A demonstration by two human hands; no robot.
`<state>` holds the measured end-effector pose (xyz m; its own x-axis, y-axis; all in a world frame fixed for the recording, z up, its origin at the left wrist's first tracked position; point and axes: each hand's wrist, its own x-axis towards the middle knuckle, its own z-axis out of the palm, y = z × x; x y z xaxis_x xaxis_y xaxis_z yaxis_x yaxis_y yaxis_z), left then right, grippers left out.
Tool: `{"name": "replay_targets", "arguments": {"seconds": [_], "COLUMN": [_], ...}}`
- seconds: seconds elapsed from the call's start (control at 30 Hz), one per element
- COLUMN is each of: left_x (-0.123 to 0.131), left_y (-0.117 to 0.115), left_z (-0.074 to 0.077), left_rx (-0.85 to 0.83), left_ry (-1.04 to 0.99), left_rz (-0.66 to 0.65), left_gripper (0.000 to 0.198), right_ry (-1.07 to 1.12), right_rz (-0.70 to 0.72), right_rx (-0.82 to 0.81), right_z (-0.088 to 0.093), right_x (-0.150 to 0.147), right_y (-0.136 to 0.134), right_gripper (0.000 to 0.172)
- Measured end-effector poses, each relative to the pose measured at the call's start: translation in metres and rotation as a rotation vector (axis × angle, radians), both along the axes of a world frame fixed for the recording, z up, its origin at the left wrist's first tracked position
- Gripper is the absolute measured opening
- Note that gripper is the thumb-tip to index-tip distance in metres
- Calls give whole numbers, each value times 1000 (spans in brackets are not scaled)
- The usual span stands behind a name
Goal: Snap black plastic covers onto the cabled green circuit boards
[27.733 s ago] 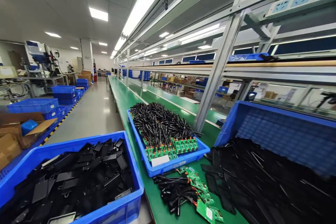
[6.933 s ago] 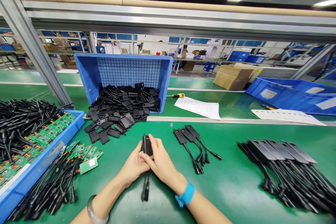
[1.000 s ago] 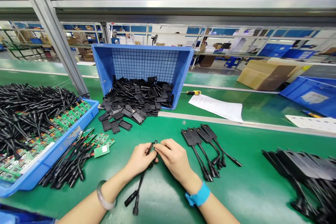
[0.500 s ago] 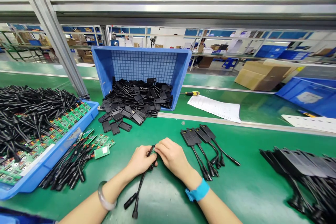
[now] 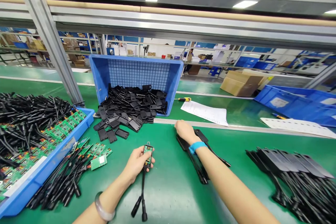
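My left hand (image 5: pixel 136 162) is closed round a small green circuit board (image 5: pixel 147 150), held upright, with two black cables (image 5: pixel 142 196) hanging from it onto the green mat. My right hand (image 5: pixel 184 131), with a blue wristband (image 5: pixel 195 146), is stretched forward over the mat. It hovers just beyond a few black cabled units (image 5: pixel 202 136) and short of the heap of black plastic covers (image 5: pixel 131 106) spilling from a tipped blue crate (image 5: pixel 136 73). Its fingers are hidden behind the back of the hand.
A blue tray (image 5: pixel 44 171) at the left holds several cabled boards, with loose boards (image 5: pixel 98 154) beside it. A pile of black cabled units (image 5: pixel 288 168) lies at the right. Paper (image 5: pixel 204 112) and a screwdriver (image 5: pixel 183 99) lie beyond the seam. A slanted metal post (image 5: pixel 49 38) rises at the left.
My right hand has let go of the board and moved forward and to the right. The left hand now holds the board alone, turned upright.
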<state>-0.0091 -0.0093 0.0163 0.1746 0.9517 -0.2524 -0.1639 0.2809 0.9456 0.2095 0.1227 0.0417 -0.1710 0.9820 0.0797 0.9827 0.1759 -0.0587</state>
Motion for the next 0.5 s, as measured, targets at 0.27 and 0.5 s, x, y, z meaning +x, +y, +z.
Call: {"name": "replay_targets", "arguments": {"seconds": [0.27, 0.5], "left_x": [2, 1], "left_y": [3, 5], "left_z": [-7, -8], "left_rx": [2, 29], "left_ry": [9, 11], "left_rz": [14, 27], "left_gripper": [58, 56], "right_ry": [-16, 205], "right_rz": [36, 368], "right_rx": [34, 161], "right_z": [-4, -8], "right_x": [-24, -108], "right_y": [38, 46], "right_gripper": [14, 31]}}
